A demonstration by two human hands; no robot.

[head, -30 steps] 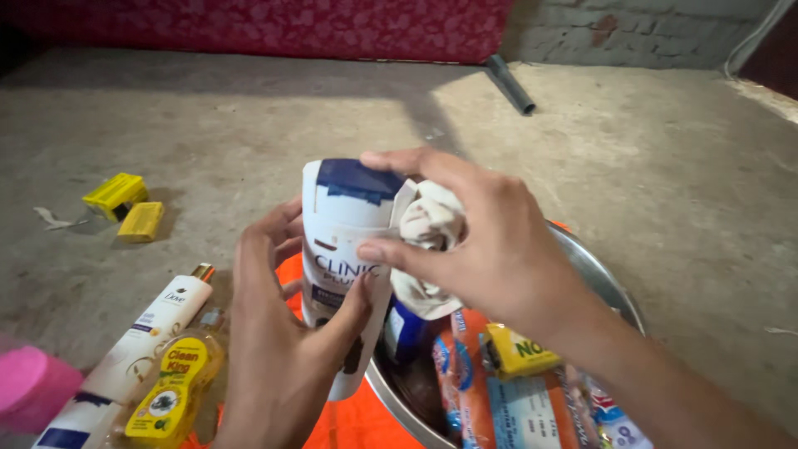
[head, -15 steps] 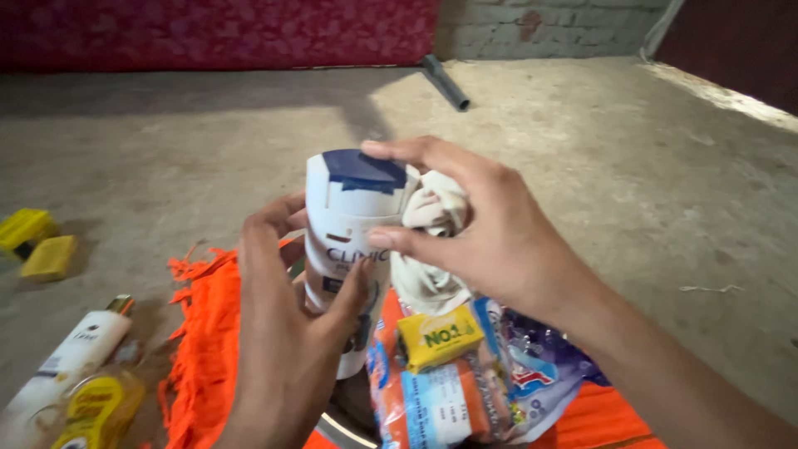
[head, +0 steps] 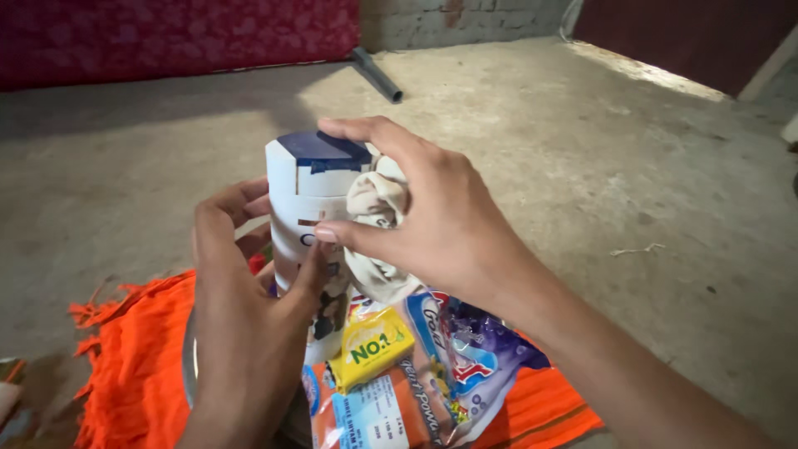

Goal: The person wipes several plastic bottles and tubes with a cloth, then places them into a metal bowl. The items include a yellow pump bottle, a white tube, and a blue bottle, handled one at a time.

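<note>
The floor [head: 582,158] is bare grey concrete, rough and dusty. An orange cloth [head: 133,366] with a fringe lies spread on it at the bottom. A dark pipe [head: 376,73] lies on the floor far back, near the wall. A small twig [head: 636,249] rests at the right.

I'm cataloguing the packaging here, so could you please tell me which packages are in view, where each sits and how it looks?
Bottle: tall, white with dark blue cap, held upright in both hands.
Yellow packet: small, rectangular, below the bottle.
Orange pack: oblong, pale label, bottom centre.
Plastic pouch: glossy, purple, blue and white, right of the yellow packet.
</note>
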